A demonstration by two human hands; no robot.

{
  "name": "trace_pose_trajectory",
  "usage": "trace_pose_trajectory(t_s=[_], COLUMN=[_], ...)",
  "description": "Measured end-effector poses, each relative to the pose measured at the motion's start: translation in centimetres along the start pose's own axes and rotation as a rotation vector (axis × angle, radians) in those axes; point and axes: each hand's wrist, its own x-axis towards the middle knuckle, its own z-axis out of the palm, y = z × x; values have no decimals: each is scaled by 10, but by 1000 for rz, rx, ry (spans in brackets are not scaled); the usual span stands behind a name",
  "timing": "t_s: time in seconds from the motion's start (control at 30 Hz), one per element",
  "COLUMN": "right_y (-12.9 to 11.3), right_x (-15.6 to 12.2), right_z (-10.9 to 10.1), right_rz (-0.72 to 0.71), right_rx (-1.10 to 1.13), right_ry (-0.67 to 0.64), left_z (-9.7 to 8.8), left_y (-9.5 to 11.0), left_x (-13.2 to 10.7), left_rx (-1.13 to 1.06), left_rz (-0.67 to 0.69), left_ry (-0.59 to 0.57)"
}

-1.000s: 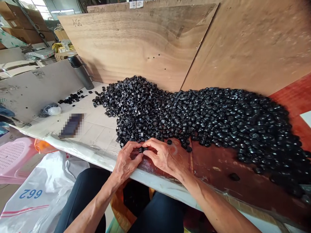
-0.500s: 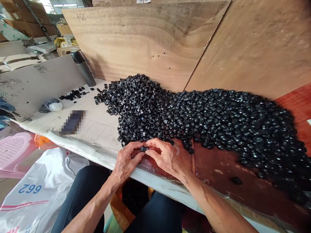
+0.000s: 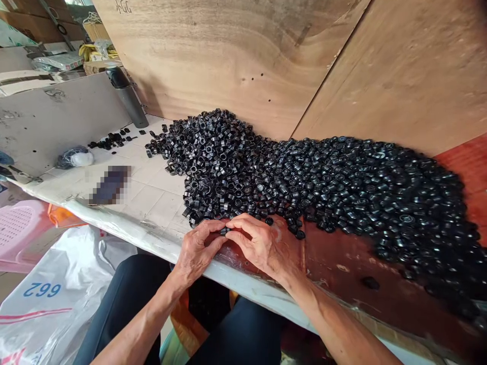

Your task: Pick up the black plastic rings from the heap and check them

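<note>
The left hand (image 3: pixel 198 248) and right hand (image 3: pixel 258 246) meet at the fingertips, pinching a small black plastic ring (image 3: pixel 225 231) between them, partly hidden. A large heap of black rings (image 3: pixel 304 195) lies just beyond the hands on the counter (image 3: pixel 152 203).

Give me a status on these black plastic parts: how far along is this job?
Apparently done: only a small cluster of black parts sits apart, left of the pile. In hand: the left hand and right hand pinch one small black part between them. Left: the big heap, which holds nearly all the parts.
</note>
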Motion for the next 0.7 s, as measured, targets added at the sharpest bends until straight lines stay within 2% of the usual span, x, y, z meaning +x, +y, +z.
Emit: trace_pose_trajectory(t_s=[0.13, 0.27, 0.43, 0.57, 0.7], right_y=[-2, -6, -1, 8, -1], right_x=[-1, -2, -3, -3, -2], right_z=[1, -1, -2, 1, -2], right_rz=[92, 188, 118, 79, 83], right_rx=[-19, -59, -12, -120, -183], right_ry=[-8, -80, -166, -174, -145], left_z=[0, 0, 0, 0, -2], left_y=[1, 3, 0, 0, 4], left_x=[2, 3, 1, 0, 1], left_rx=[22, 9, 1, -17, -47], left_rz=[89, 139, 88, 73, 41], left_ry=[11, -22, 27, -24, -34])
